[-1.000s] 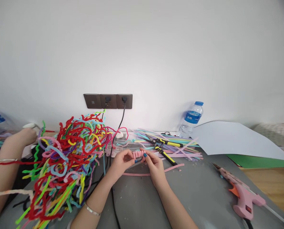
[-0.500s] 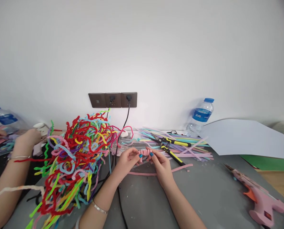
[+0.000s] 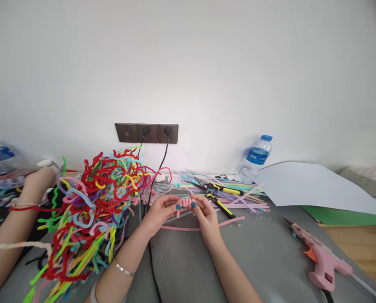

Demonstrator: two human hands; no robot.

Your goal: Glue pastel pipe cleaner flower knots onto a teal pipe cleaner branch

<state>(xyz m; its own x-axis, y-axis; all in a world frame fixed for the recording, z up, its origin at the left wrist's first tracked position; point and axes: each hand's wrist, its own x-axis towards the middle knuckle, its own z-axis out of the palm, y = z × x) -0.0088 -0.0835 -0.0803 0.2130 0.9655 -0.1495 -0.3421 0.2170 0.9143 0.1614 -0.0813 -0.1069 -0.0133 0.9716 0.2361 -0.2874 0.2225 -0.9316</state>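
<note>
Between my two hands is a pink pipe cleaner (image 3: 185, 203) bent into several tight loops, with a short end hanging down at its left. My left hand (image 3: 164, 211) pinches the left side of the loops between thumb and fingers. On the right side, my right hand (image 3: 205, 213) grips the piece the same way. A straight pink pipe cleaner (image 3: 181, 229) lies on the grey table (image 3: 181, 265) beneath and behind my hands. Just beyond my right hand rest pliers with yellow and black handles (image 3: 221, 204), on top of pastel pipe cleaners (image 3: 249, 206).
A large tangle of colourful pipe cleaners (image 3: 87, 219) lies left, with another person's arm (image 3: 20, 223) beyond it. A black cord (image 3: 153, 269) crosses the table from the wall sockets (image 3: 146, 133). On the right are a pink glue gun (image 3: 323, 265), white paper (image 3: 314, 185) and a water bottle (image 3: 257, 156).
The view has shifted slightly, moving most things left. My hands have turned the looped pink pipe cleaner a little, so its loops and hanging end show more clearly.
</note>
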